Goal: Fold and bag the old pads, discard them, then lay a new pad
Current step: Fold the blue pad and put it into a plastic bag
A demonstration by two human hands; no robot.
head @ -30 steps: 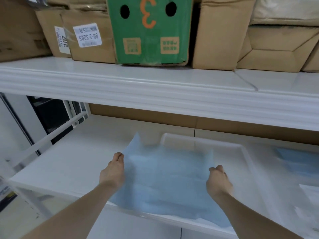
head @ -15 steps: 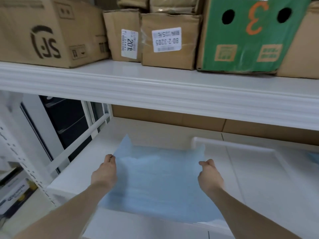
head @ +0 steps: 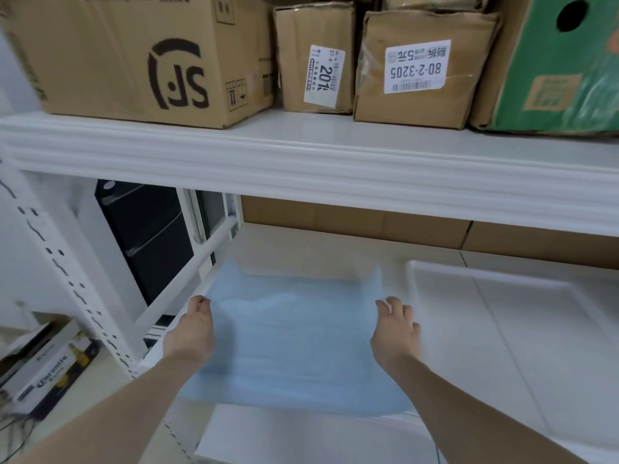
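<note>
A light blue pad (head: 291, 339) is spread out over the left end of the lower white shelf (head: 301, 252), its near edge hanging past the shelf front. My left hand (head: 192, 326) grips the pad's left edge, fingers curled round it. My right hand (head: 395, 329) holds the pad's right edge, the fingers bent over it. The pad's two far corners stick up slightly. A white plastic tray (head: 522, 333) lies to the right of the pad, apart from it.
The upper shelf (head: 301, 155) overhangs close above, loaded with cardboard boxes (head: 140, 58) and a green box (head: 562, 68). A perforated white upright (head: 73, 279) stands left. A black cabinet (head: 147, 236) sits behind it. A Corona carton (head: 47, 370) lies on the floor.
Both hands have carried the blue pad leftward, off the white tray and onto the bare left end of the lower shelf. The view has swung left with them.
</note>
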